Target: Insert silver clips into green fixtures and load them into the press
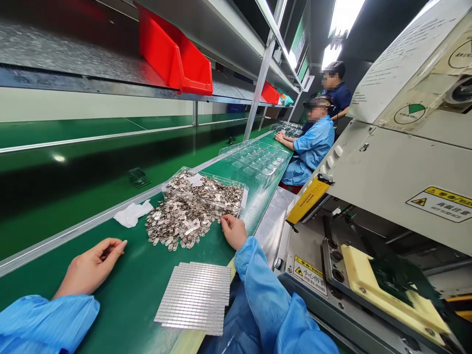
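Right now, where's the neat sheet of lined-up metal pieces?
In the head view, the sheet of lined-up metal pieces lies flat on the green table, low centre, just below the loose pile of metal pieces and the right hand.

Head cam, looks fwd and down, close over green bench (140, 290).
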The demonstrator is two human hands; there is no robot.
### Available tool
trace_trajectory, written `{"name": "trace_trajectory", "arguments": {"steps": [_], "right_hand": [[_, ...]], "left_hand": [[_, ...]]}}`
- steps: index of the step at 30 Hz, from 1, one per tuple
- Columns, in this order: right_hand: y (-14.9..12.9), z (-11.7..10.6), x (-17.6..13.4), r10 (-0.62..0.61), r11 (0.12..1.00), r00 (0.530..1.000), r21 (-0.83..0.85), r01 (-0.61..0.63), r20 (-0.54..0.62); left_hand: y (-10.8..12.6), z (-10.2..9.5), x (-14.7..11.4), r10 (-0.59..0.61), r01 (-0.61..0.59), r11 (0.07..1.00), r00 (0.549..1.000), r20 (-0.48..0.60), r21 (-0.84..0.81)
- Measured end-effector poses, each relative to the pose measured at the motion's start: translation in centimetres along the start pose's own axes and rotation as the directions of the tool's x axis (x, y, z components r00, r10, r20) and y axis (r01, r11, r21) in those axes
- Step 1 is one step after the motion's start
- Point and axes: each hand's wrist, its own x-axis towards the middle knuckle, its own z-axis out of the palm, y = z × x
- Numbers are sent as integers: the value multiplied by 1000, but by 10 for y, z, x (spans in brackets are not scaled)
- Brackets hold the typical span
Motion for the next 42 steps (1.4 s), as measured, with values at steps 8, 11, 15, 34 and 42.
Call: {"name": "trace_trajectory", "arguments": {"steps": [8,11,15,34,42], "right_hand": [[-4,1,0,19,994,1000,-112,-18,5],[-4,0,0,15,991,1000,-131,-12,20],[-6,-1,-1,19,987,999,-163,-13,36],[-16,-7,-4,-8,967,995,-254,32,99],[-18,-7,-2,13,964,993,-266,19,118]], "left_hand": [[0,-1,1,5,-5,1000,1000,0,12],[1,-1,0,21,-21,1000,1000,-10,5],[0,0,0,31,-31,999,999,-19,9],[1,-1,0,25,-25,1000,999,-19,9],[-1,0,1,31,-31,999,999,-26,16]]}}
